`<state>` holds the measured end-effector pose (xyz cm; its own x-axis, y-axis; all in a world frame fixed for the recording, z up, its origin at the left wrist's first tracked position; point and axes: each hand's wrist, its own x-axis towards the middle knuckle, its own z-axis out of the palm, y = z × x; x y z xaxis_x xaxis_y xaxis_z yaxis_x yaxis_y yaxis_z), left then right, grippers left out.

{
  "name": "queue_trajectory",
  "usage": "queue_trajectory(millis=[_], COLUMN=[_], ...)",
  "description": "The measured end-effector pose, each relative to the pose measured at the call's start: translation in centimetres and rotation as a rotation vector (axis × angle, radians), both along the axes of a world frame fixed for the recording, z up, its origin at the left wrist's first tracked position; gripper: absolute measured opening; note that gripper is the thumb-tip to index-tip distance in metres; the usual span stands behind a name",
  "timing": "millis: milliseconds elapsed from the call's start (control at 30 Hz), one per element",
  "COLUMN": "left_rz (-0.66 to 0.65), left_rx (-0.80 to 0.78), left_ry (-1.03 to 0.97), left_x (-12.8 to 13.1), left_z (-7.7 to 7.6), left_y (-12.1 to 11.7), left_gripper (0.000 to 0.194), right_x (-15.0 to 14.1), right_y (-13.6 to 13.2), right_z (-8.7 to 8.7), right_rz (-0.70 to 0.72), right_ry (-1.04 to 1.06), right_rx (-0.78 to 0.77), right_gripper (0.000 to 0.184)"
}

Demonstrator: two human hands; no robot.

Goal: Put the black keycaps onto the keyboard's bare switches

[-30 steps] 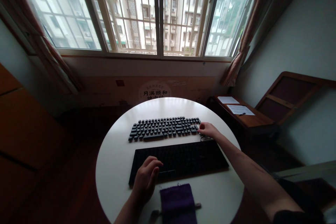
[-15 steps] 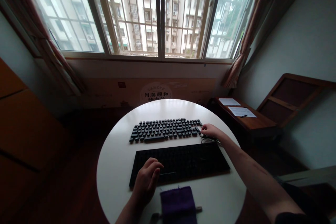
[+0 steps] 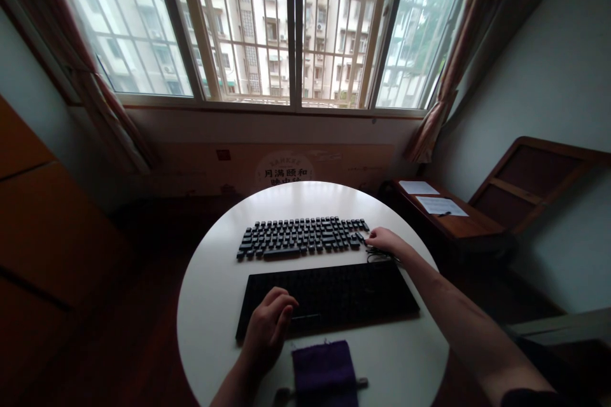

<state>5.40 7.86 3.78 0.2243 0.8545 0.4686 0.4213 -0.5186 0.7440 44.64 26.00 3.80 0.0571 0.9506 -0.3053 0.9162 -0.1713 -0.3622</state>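
A round white table (image 3: 214, 305) carries a block of loose black keycaps (image 3: 300, 237) laid out in keyboard rows at the far side. Nearer to me lies a flat black keyboard base (image 3: 334, 296). My left hand (image 3: 270, 327) rests on the base's near left corner with its fingers curled. My right hand (image 3: 384, 240) reaches to the right end of the keycap rows, fingers pinched at the last caps, over a thin wire tool (image 3: 379, 257). What the fingers hold is too small to see.
A purple cloth pouch (image 3: 324, 372) lies at the table's near edge with a small dark tool (image 3: 360, 383) beside it. A low wooden side table (image 3: 449, 219) with papers stands at the right. A barred window fills the wall ahead.
My right hand has shifted slightly at the right end of the keycap rows. The left hand has stayed on the keyboard base. The view has drifted a little.
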Motion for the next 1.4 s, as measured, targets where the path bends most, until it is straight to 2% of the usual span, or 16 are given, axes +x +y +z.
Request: queue_trajectory(millis=[533, 733, 1000, 1233, 1400], left_rz=[0.014, 0.006, 0.026, -0.011, -0.004], left_rx=[0.032, 0.018, 0.023, 0.006, 0.016], left_ry=[0.014, 0.013, 0.012, 0.014, 0.018], left_x=[0.1, -0.1, -0.1, -0.3, -0.2], left_z=[0.1, -0.3, -0.2, -0.3, -0.5], left_y=[0.0, 0.2, 0.2, 0.4, 0.5], left_gripper=[0.049, 0.050, 0.053, 0.051, 0.051], right_x=[-0.6, -0.7, -2.2, -1.8, -1.7], right_y=[0.4, 1.4, 2.5, 2.5, 1.8], right_z=[2.0, 2.2, 1.6, 1.4, 2.1], right_rz=[0.005, -0.018, -0.012, -0.001, 0.003], right_ry=[0.034, 0.038, 0.025, 0.000, -0.026], right_rx=[-0.199, -0.148, -0.098, -0.103, -0.062], right_gripper=[0.028, 0.029, 0.031, 0.030, 0.030])
